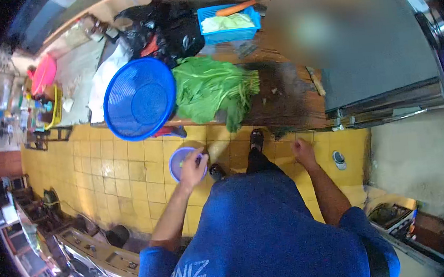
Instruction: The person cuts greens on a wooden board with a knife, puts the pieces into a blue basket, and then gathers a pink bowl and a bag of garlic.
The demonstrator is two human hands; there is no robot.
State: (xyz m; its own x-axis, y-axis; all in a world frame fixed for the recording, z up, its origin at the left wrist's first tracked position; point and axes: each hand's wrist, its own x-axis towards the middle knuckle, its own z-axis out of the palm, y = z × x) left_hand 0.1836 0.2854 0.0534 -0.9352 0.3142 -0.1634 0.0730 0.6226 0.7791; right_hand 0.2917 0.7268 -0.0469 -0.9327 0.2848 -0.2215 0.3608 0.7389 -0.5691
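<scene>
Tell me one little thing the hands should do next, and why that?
I'd probably move the right hand to the leafy greens and nudge them inward a bit. Some leaves droop over the front edge of the wooden table, so they might get bumped, and that hand seems to be away from them, below the table in the picture.

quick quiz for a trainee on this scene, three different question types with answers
1. True or false: the long orange carrot rests on the small light-blue plastic basket.
2. Which touches the bunch of green leaves?
a) pink plastic basket
b) round blue mesh basket
c) yellow plastic basket
3. Fill in: beneath the left hand and right hand, the tiled floor is ____.
Key: 1 true; 2 b; 3 yellow
</scene>
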